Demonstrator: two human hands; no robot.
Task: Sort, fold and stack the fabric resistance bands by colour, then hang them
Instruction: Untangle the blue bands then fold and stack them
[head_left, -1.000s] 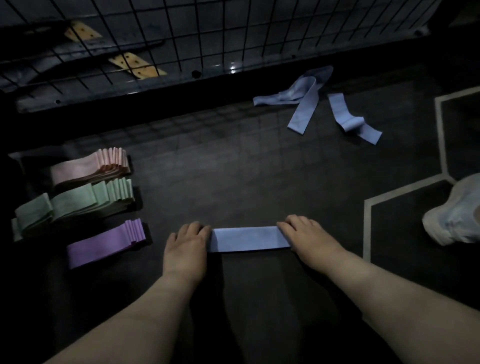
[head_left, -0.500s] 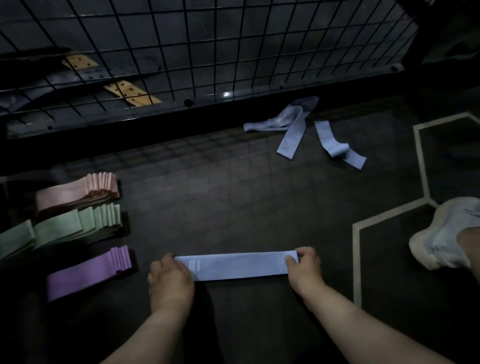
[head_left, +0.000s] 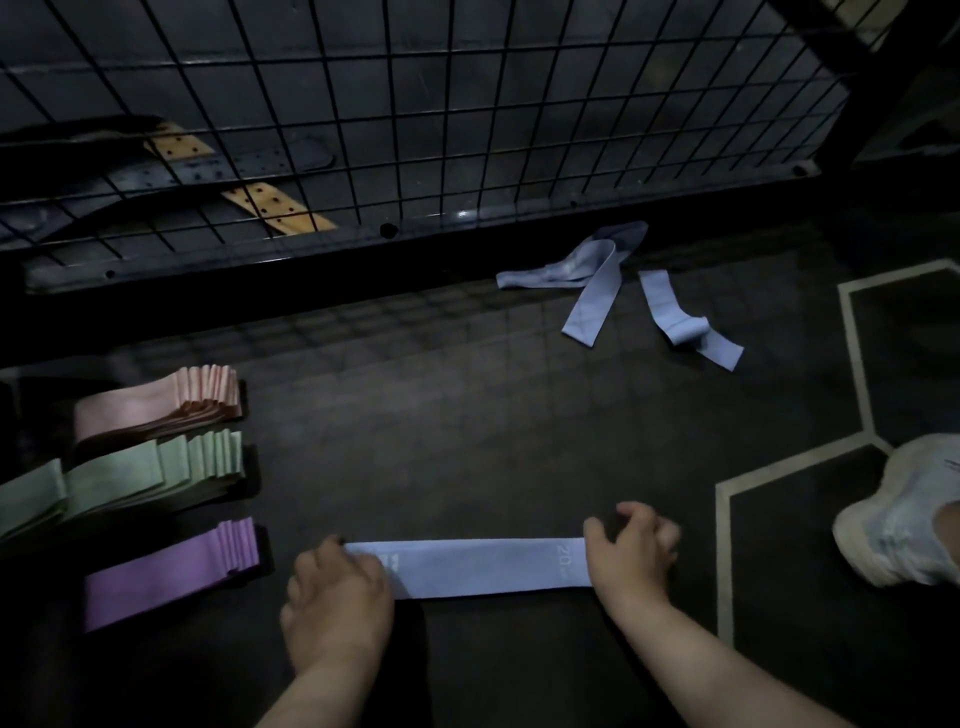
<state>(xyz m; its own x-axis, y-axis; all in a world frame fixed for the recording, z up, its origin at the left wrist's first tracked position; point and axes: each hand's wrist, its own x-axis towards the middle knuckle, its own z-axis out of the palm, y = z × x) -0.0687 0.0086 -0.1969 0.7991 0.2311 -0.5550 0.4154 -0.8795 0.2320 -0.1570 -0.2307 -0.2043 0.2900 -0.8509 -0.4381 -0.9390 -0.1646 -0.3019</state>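
A light blue band (head_left: 483, 567) lies flat and stretched out on the dark floor in front of me. My left hand (head_left: 337, 597) grips its left end and my right hand (head_left: 631, 551) pinches its right end, beside a printed "20". At the left sit three folded stacks: pink (head_left: 161, 405), green (head_left: 140, 473) and purple (head_left: 171, 571). Loose blue bands lie farther back: a crossed, tangled bunch (head_left: 576, 275) and one curled strip (head_left: 685, 322).
A black wire grid panel (head_left: 415, 119) stands along the back, with perforated straps (head_left: 270, 202) behind it. White lines (head_left: 722, 519) mark the floor at the right. A white shoe (head_left: 904, 519) rests at the right edge.
The blue band was short between my hands a second ago; my hands have moved apart and it now lies at full length. The view has tilted up toward the grid.
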